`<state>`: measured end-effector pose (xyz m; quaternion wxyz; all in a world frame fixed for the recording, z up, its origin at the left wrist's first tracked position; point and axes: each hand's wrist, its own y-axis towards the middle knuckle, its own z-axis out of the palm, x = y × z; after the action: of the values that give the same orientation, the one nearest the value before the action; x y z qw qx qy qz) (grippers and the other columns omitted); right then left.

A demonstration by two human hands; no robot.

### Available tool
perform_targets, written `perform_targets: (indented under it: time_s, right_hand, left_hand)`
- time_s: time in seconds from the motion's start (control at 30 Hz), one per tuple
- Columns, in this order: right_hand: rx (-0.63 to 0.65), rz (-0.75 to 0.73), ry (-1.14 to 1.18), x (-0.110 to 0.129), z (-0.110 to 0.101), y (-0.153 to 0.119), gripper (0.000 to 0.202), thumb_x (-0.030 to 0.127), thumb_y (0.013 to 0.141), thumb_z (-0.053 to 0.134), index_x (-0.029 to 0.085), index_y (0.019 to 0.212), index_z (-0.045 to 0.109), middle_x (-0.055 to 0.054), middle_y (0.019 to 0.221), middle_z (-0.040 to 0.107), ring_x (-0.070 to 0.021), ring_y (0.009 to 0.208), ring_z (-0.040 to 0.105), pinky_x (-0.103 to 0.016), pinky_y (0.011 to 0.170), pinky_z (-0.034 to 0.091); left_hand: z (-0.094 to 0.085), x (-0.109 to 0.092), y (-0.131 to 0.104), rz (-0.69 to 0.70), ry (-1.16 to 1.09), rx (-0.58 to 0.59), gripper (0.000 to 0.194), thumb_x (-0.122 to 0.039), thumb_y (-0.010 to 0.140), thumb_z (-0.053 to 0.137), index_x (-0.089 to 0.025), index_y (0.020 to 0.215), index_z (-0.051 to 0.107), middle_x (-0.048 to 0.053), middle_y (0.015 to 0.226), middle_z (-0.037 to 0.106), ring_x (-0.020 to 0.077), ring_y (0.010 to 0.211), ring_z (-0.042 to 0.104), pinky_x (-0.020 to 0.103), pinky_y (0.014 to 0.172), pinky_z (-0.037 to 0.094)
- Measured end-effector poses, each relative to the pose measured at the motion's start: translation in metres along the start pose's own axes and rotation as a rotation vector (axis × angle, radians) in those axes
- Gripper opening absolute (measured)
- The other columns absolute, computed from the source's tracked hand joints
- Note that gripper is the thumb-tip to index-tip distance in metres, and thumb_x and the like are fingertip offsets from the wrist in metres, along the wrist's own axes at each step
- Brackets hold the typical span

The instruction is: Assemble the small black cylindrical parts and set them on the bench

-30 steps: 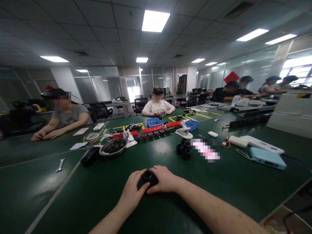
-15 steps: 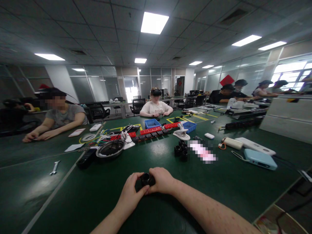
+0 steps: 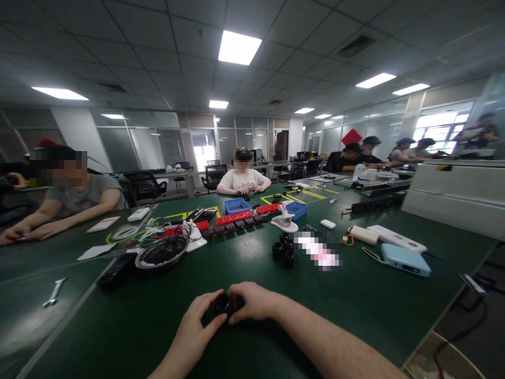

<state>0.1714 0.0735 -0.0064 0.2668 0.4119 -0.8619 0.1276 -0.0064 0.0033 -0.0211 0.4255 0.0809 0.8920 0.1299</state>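
Observation:
Low in the middle of the head view is a black ring-shaped part (image 3: 223,301) with a round hole facing up; its exact kind is unclear. My left hand (image 3: 196,319) grips its left side, with fingers at the back and the thumb in front. Around the right side curls my right hand (image 3: 254,302), which hides part of it. Several similar black round parts (image 3: 284,250) stand in a cluster farther forward, right of my hands.
A wrench (image 3: 55,292) lies far left. Beyond my hands are a round dark pan (image 3: 162,252), red strips (image 3: 234,217), a white clip stand (image 3: 284,221) and blue trays (image 3: 236,206). A light-blue box (image 3: 405,259) sits right. Co-workers sit around the table.
The view has swung a little to the right and up, so the whole scene sits farther left and lower. Both hands stay at the black part, with slightly shifted fingers.

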Motion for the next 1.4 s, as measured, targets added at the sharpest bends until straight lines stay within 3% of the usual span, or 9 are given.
perform_targets:
  time_s: [0.13, 0.27, 0.4, 0.57, 0.7, 0.87, 1.03, 1.2, 1.4]
  right_hand:
    - [-0.148, 0.118, -0.235, 0.017, 0.012, 0.001, 0.053, 0.061, 0.055, 0.061, 0.017, 0.084, 0.055, -0.003, 0.074, 0.059, -0.0181, 0.066, 0.055, -0.028, 0.060, 0.040]
    - [-0.232, 0.072, -0.332, 0.022, 0.018, 0.002, 0.063, 0.068, 0.055, 0.056, 0.015, 0.088, 0.056, -0.008, 0.080, 0.059, -0.0241, 0.074, 0.055, -0.037, 0.070, 0.041]
    - [-0.130, -0.070, -0.177, 0.009, 0.009, 0.000, 0.057, 0.059, 0.060, 0.059, 0.018, 0.099, 0.055, -0.005, 0.090, 0.057, -0.0221, 0.082, 0.052, -0.033, 0.070, 0.041]
    - [0.033, -0.125, -0.002, -0.006, 0.001, 0.000, 0.036, 0.043, 0.064, 0.065, 0.017, 0.087, 0.058, 0.001, 0.077, 0.055, -0.0128, 0.068, 0.051, -0.021, 0.057, 0.038]
    - [-0.088, 0.024, -0.103, 0.007, 0.010, 0.000, 0.050, 0.056, 0.057, 0.063, 0.017, 0.086, 0.056, -0.001, 0.074, 0.056, -0.0145, 0.062, 0.051, -0.023, 0.052, 0.036]
    - [-0.263, 0.105, -0.407, 0.031, 0.021, -0.001, 0.050, 0.058, 0.059, 0.057, 0.013, 0.082, 0.057, -0.010, 0.077, 0.059, -0.0243, 0.072, 0.054, -0.038, 0.069, 0.040]
    - [-0.156, 0.008, -0.197, 0.021, 0.011, -0.005, 0.060, 0.060, 0.057, 0.061, 0.016, 0.097, 0.055, -0.008, 0.091, 0.056, -0.0238, 0.082, 0.052, -0.036, 0.072, 0.040]
    - [0.023, -0.086, 0.017, 0.006, -0.004, -0.004, 0.037, 0.033, 0.062, 0.067, 0.018, 0.094, 0.057, -0.001, 0.086, 0.055, -0.0149, 0.076, 0.051, -0.023, 0.063, 0.039]
    - [-0.128, 0.094, -0.144, 0.020, 0.009, -0.002, 0.044, 0.050, 0.055, 0.068, 0.016, 0.081, 0.055, -0.001, 0.075, 0.056, -0.0155, 0.065, 0.051, -0.023, 0.054, 0.035]
  left_hand:
    - [0.005, -0.001, -0.002, -0.061, 0.038, -0.060, 0.036, -0.033, 0.066, 0.059, -0.019, 0.099, 0.060, 0.006, 0.100, 0.063, 0.0262, 0.096, 0.056, 0.041, 0.085, 0.044]
    - [0.004, -0.003, -0.003, -0.065, 0.073, -0.059, 0.035, -0.035, 0.068, 0.058, -0.019, 0.099, 0.059, 0.007, 0.099, 0.062, 0.0272, 0.098, 0.055, 0.043, 0.086, 0.042]
    - [-0.001, -0.005, -0.005, -0.042, 0.048, 0.001, 0.037, -0.034, 0.070, 0.057, -0.021, 0.105, 0.057, 0.007, 0.105, 0.060, 0.0262, 0.102, 0.052, 0.042, 0.088, 0.041]
    - [-0.002, -0.009, -0.006, -0.023, 0.011, 0.048, 0.038, -0.031, 0.071, 0.057, -0.022, 0.108, 0.057, 0.007, 0.108, 0.059, 0.0250, 0.103, 0.052, 0.040, 0.088, 0.041]
    - [0.001, -0.012, -0.006, -0.068, 0.026, 0.020, 0.036, -0.030, 0.068, 0.059, -0.018, 0.102, 0.058, 0.008, 0.103, 0.060, 0.0257, 0.100, 0.053, 0.040, 0.087, 0.041]
    - [0.003, -0.015, -0.008, -0.088, 0.036, -0.051, 0.029, -0.031, 0.066, 0.060, -0.017, 0.092, 0.058, 0.007, 0.093, 0.061, 0.0263, 0.092, 0.055, 0.041, 0.082, 0.043]
    - [0.000, -0.012, -0.007, -0.054, -0.008, -0.016, 0.032, -0.031, 0.069, 0.059, -0.019, 0.099, 0.058, 0.007, 0.099, 0.061, 0.0257, 0.095, 0.055, 0.040, 0.082, 0.043]
    - [-0.001, -0.008, -0.006, -0.031, -0.030, 0.033, 0.036, -0.028, 0.071, 0.057, -0.021, 0.106, 0.056, 0.008, 0.108, 0.058, 0.0253, 0.102, 0.051, 0.040, 0.086, 0.041]
    - [0.002, -0.014, -0.009, -0.042, -0.013, -0.042, 0.029, -0.025, 0.066, 0.060, -0.020, 0.095, 0.059, 0.006, 0.099, 0.061, 0.0248, 0.096, 0.054, 0.039, 0.084, 0.041]
